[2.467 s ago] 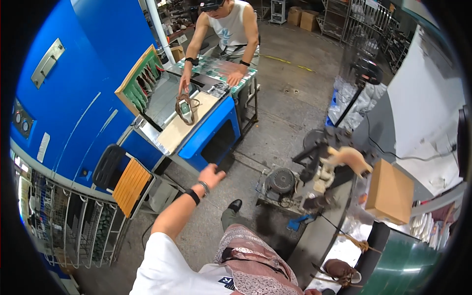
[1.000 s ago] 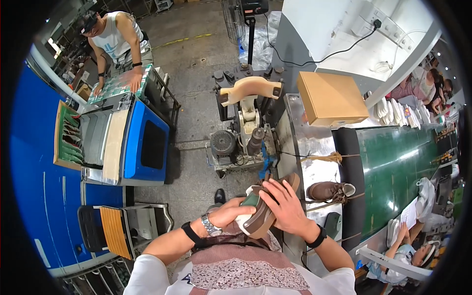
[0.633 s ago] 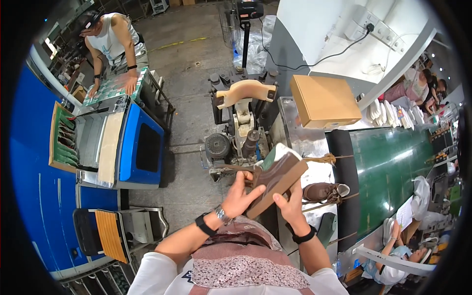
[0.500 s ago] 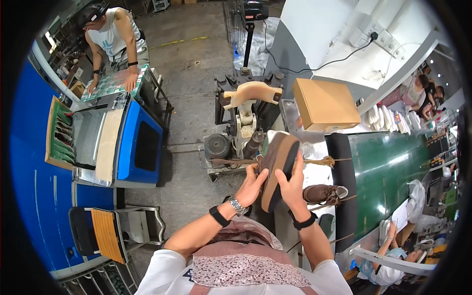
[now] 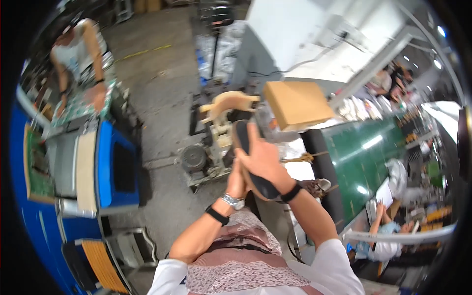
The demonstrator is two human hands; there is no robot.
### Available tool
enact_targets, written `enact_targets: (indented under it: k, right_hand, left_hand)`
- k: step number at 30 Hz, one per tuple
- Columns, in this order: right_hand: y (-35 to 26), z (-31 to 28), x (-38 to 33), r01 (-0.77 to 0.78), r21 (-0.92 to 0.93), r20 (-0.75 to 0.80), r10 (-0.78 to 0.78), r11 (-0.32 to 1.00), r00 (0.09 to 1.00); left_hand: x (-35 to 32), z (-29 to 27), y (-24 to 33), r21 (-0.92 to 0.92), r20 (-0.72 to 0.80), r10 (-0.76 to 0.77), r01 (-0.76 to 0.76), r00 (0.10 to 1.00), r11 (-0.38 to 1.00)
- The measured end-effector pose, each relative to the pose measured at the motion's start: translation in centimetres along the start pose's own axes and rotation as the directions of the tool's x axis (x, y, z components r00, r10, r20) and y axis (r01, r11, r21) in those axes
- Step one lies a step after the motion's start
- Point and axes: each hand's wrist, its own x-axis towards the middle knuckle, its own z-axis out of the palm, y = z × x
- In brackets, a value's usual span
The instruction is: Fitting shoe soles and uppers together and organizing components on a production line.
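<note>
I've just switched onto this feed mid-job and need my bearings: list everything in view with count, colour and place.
Held shoe: one, black sole, brown edge, between both hands
Second shoe: one, brown, partly hidden beyond the right forearm
Carton: one, tan, upper centre-right
Belt: one, green, right
Floor machine: one, grey with cream parts, centre
Cabinet-like unit: one, blue, left
Chair: one, black and orange-brown, lower left
Plastic bags: uncounted, clear, top centre
Co-workers: one upper left, white top; one lower right; others upper right, too blurred to count
Apron: one, pink, bottom centre
Left hand: one, bare, left of the sole
Right hand: one, bare, across the sole
</note>
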Motion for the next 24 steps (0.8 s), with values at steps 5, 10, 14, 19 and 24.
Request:
enact_targets:
  k: [5, 10, 14, 19, 24]
  right_hand:
    - [1.5, 0.9, -3.0, 0.065, 0.078, 0.000, -0.065, 0.995, 0.998]
    - [2.4, 1.5, -4.1, 0.016, 0.155, -0.062, -0.006, 0.988, 0.998]
    - [3.1, 1.9, -3.9, 0.030, 0.179, -0.111, -0.010, 0.983, 0.994]
    - [2.8, 1.8, -4.3, 0.048, 0.212, -0.142, -0.017, 0.976, 0.990]
    - [2.5, 2.0, -4.7, 0.058, 0.230, -0.198, -0.012, 0.972, 0.980]
  left_hand:
    - [-1.2, -3.3, -1.3, 0.051, 0.100, -0.167, 0.162, 0.981, 0.985]
    - [-3.0, -7.5, -2.3, 0.299, -0.144, -0.113, 0.153, 0.983, 0.942]
    - [-2.4, -7.8, -2.7, 0.299, -0.018, -0.218, 0.214, 0.976, 0.930]
    - [0.5, -2.9, -2.5, -0.084, 0.243, -0.115, 0.139, 0.963, 0.987]
    - [5.6, -5.0, -4.1, -0.192, 0.253, 0.051, -0.001, 0.966, 0.981]
